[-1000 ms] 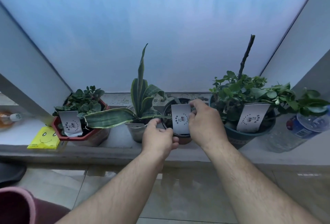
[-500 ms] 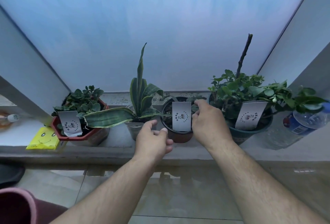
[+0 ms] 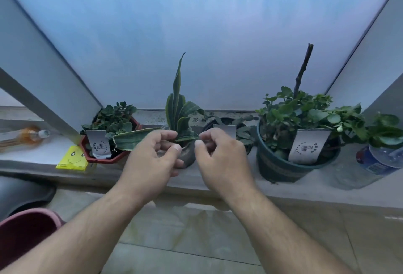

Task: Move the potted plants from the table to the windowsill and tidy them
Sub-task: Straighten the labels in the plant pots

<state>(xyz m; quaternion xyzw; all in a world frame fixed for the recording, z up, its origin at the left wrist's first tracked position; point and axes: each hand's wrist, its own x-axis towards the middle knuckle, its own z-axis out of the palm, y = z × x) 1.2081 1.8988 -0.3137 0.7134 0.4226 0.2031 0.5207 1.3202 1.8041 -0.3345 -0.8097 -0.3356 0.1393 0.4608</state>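
Snake plant [image 3: 178, 108] between left hand [image 3: 150, 160] and right hand [image 3: 220, 160] (fingers curled).

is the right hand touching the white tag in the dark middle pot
Cannot tell. In the head view the right hand overlaps the white tag, hiding its lower part, so neither contact nor a gap shows.

Single head-worn view, forward and down, close over the windowsill [image 3: 305, 195].

Both hands [image 3: 187, 160] raised, fingers curled.
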